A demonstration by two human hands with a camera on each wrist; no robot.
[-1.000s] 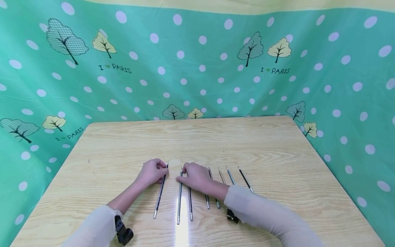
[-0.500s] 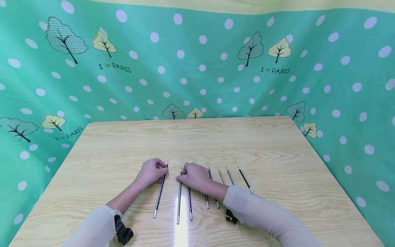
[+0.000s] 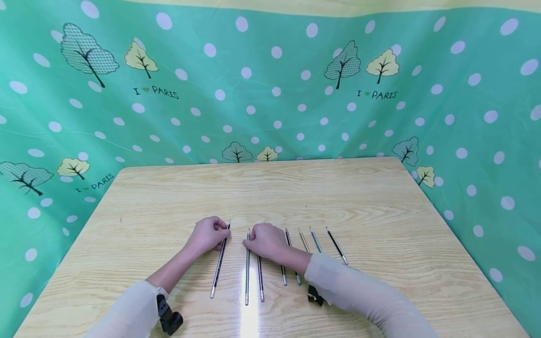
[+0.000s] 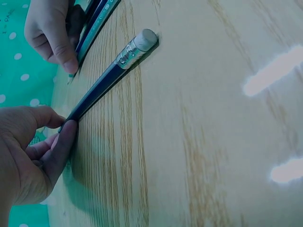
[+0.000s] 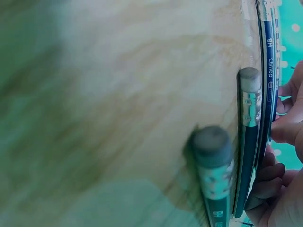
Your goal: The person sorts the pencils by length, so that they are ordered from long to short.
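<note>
slim dark pencil, pale grey eraser

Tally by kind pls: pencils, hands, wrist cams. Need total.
Pencils: 8 visible in the head view, some partly hidden
Hands: 2 (left hand, right hand)
Black wrist cameras: 2
Total: 12

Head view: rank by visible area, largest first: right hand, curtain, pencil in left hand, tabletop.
1. Curtain
2. Tabletop
3. Right hand
4. Pencil in the left hand: long but very thin
</note>
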